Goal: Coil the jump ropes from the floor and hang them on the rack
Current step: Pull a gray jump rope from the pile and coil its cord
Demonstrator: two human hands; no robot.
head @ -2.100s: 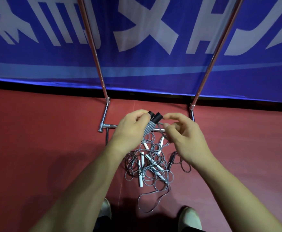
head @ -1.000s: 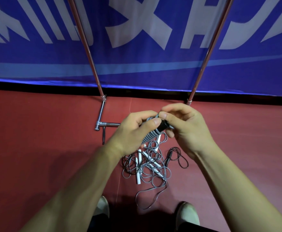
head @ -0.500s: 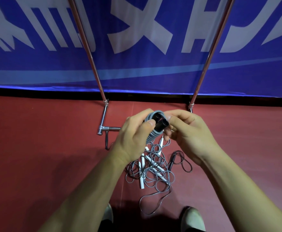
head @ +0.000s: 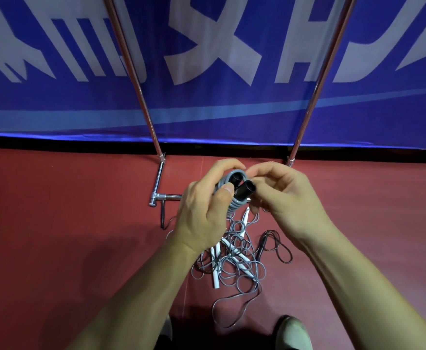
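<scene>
My left hand (head: pixel 203 210) grips a jump rope bundle (head: pixel 239 193): two black handles side by side with grey cord wound tightly around them. My right hand (head: pixel 282 195) pinches the cord at the bundle's top end. Below my hands, a tangle of grey jump ropes (head: pixel 234 258) with white handles lies on the red floor. A thin black rope (head: pixel 275 246) lies at the tangle's right side. The metal rack (head: pixel 141 97) stands behind, with two slanted uprights and a chrome base bar (head: pixel 166 197).
A blue banner with white lettering (head: pixel 206 59) hangs behind the rack. Red floor (head: pixel 55 223) stretches to both sides. My two shoes (head: pixel 294 332) show at the bottom edge, close to the tangle's loose loop.
The cord has been wound further around the two black handles, and my right hand has moved up to the bundle's top. The view shifted slightly.
</scene>
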